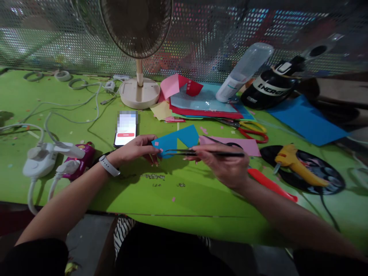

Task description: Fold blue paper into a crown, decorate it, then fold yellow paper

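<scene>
My left hand [143, 148] pinches the left end of a blue piece of paper [184, 137], which has a notch in its lower edge and small pink squares [156, 144] on it. In my right hand [222, 163] are dark tweezers [184, 153], their tips pointing left over the paper near my left fingers. Whether the tips grip anything is too small to tell. Pink paper [250, 147] lies behind my right hand. On the table below the hands are small rows of tiny greyish pieces [155, 176] and a little cluster [181, 185].
A lit phone [125, 129], a fan [140, 94] and power plugs [73, 153] stand to the left. Scissors [253, 130], a yellow glue gun [299, 165] and a red-handled tool [273, 186] lie right. Behind are stacked papers [207, 105], a clear bottle [244, 73] and a black bottle [264, 90].
</scene>
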`<state>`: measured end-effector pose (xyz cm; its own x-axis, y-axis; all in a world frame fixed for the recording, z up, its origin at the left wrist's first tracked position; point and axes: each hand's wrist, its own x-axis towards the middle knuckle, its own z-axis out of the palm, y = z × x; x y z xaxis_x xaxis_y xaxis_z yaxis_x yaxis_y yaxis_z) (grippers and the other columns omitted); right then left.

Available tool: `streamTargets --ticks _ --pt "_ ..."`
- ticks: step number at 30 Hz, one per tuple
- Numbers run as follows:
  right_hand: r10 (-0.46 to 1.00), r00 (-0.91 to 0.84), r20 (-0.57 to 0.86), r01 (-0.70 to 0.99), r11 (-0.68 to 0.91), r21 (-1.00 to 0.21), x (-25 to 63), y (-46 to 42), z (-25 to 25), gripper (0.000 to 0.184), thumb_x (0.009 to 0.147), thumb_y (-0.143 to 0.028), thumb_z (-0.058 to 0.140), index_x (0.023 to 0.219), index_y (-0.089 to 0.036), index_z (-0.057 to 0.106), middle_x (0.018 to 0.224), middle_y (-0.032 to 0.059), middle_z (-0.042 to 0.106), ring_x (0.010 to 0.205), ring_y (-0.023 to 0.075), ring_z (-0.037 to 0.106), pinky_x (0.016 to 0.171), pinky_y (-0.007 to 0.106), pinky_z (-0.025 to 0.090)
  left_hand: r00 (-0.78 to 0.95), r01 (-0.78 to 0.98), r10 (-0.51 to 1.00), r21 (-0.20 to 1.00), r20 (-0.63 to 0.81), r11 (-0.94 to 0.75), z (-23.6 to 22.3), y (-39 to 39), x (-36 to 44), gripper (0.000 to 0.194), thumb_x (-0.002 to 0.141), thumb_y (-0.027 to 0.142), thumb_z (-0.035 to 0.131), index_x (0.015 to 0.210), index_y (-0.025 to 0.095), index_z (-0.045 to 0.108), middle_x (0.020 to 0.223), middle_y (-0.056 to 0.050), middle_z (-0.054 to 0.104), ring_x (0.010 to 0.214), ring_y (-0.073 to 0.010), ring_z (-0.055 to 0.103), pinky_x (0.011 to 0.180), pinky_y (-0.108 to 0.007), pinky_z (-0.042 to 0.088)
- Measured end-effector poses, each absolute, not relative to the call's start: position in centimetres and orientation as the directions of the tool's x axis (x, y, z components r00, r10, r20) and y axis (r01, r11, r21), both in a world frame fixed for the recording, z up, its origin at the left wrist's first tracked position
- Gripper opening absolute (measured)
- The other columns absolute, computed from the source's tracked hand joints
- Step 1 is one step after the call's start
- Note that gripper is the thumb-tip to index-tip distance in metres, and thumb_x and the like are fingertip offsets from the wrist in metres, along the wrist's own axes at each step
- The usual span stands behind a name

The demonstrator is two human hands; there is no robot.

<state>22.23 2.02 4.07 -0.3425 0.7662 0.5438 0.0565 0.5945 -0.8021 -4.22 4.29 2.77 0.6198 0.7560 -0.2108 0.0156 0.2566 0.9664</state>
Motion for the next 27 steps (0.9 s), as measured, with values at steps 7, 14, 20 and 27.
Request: streamTargets --ticks 7,14,20,27 --pt "0.977 -0.193 0.093 -0.202 0.053 -0.978 21.4 3.8 2.4 0.02 0.079 -0.04 0.077 0.084 -0.021 0.076 0.073 0.0021 0.076 0.058 0.0161 0.072 0.05 0.022 0.059 0.621 -0.069 0.772 0.972 -0.135 0.225 3.0 4.0 -4.1 0.019 0.083 0.023 0.071 0.092 0.013 0.056 0.082 -0.004 0.07 0.067 -0.0144 0.071 0.066 -0.027 0.058" --pt "0.985 -0.162 -0.058 -0.289 -0.104 -0.952 20.8 3.9 2.4 0.028 0.07 -0.044 0.082 0.079 -0.019 0.075 0.072 0.0031 0.076 0.055 0.014 0.071 0.048 0.019 0.057 0.627 -0.088 0.772 0.974 -0.11 0.21 3.2 3.9 -3.9 0.019 0.083 0.023 0.072 0.091 0.013 0.058 0.085 -0.006 0.071 0.073 -0.0163 0.071 0.072 -0.031 0.057" --pt "0.983 -0.161 -0.085 -0.317 -0.133 -0.939 20.7 3.8 2.4 0.028 0.069 -0.043 0.083 0.079 -0.019 0.074 0.07 0.0022 0.076 0.055 0.013 0.071 0.048 0.018 0.056 0.653 -0.066 0.752 0.982 -0.091 0.177 3.2 3.9 -3.9 0.019 0.085 0.024 0.071 0.091 0.013 0.058 0.088 -0.007 0.072 0.076 -0.0173 0.072 0.075 -0.031 0.056" --pt "0.984 -0.164 -0.066 -0.252 -0.107 -0.962 20.8 3.7 2.6 0.035 0.067 -0.049 0.083 0.079 -0.018 0.072 0.066 0.0036 0.074 0.056 0.0171 0.072 0.045 0.021 0.054 0.657 -0.062 0.751 0.987 -0.071 0.148 3.1 3.9 -4.0 0.02 0.085 0.027 0.07 0.092 0.014 0.058 0.088 -0.007 0.073 0.076 -0.0166 0.072 0.074 -0.029 0.056"
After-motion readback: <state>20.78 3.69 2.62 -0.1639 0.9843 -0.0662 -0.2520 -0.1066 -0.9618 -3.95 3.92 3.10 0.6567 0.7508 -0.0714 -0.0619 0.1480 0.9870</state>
